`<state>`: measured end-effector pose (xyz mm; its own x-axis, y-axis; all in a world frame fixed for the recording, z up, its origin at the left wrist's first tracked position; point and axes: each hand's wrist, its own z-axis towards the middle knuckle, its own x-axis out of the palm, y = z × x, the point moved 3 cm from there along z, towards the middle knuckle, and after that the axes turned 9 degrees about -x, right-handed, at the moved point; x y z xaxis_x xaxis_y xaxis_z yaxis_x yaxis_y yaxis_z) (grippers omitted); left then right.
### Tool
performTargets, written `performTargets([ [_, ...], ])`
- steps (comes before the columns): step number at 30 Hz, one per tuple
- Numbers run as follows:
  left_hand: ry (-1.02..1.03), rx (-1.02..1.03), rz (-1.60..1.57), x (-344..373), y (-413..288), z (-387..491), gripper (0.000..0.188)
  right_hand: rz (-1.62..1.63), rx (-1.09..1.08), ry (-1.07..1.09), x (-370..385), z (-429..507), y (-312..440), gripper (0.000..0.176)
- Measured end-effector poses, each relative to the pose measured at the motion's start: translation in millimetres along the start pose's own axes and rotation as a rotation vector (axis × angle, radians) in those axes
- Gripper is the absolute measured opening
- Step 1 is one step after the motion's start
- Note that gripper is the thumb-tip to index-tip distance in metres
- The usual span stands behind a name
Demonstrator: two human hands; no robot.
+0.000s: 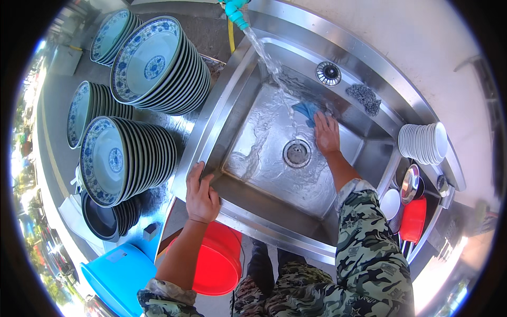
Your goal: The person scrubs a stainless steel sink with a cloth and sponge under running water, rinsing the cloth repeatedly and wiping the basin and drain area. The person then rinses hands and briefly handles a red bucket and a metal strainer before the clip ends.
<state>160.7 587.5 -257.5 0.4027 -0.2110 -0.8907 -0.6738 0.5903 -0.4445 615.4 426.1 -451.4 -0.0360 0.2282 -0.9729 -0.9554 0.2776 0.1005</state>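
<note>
My right hand (327, 132) reaches into a stainless steel sink (273, 190) and presses a wet blue cloth (307, 112) low against the far side of the basin. Part of the cloth is hidden under the fingers. Water pours from a teal tap (236, 16) and spreads across the basin floor, around the round drain (296, 153). My left hand (202, 194) rests on the sink's near left corner, fingers apart, holding nothing.
Tall stacks of blue-patterned plates (154, 67) and dark bowls (101, 216) stand left. A sink strainer (328, 73) and steel-wool scourer (363, 98) lie on the back ledge. White bowls (422, 143) and a red container (412, 220) stand right. Blue (119, 273) and red buckets (218, 261) sit below.
</note>
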Motion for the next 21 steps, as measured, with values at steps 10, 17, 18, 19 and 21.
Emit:
performTargets([
  [10, -0.026, -0.01, 0.004, -0.8, 2.2, -0.6, 0.028, 0.118, 0.426, 0.577, -36.6, -156.2, 134.1, 0.028],
  [17, -0.021, -0.019, 0.004, -1.8, -3.5, -0.1, 0.027, 0.513, -0.335, 0.332, -10.1, -61.9, 246.4, 0.041],
  [18, -0.021, -0.015, 0.01, 0.0, -6.7, 3.4, 0.028, 0.456, -0.371, 0.301, -0.2, -40.4, 242.7, 0.042],
  [19, -0.027, -0.011, 0.005, 1.3, -9.2, 6.9, 0.028, 0.399, -0.397, 0.273, 10.0, -22.7, 234.9, 0.043],
  [21, -0.023, -0.016, -0.011, 4.1, -8.7, 3.6, 0.029, 0.357, -0.3, 0.102, 18.3, 3.2, 203.5, 0.047],
])
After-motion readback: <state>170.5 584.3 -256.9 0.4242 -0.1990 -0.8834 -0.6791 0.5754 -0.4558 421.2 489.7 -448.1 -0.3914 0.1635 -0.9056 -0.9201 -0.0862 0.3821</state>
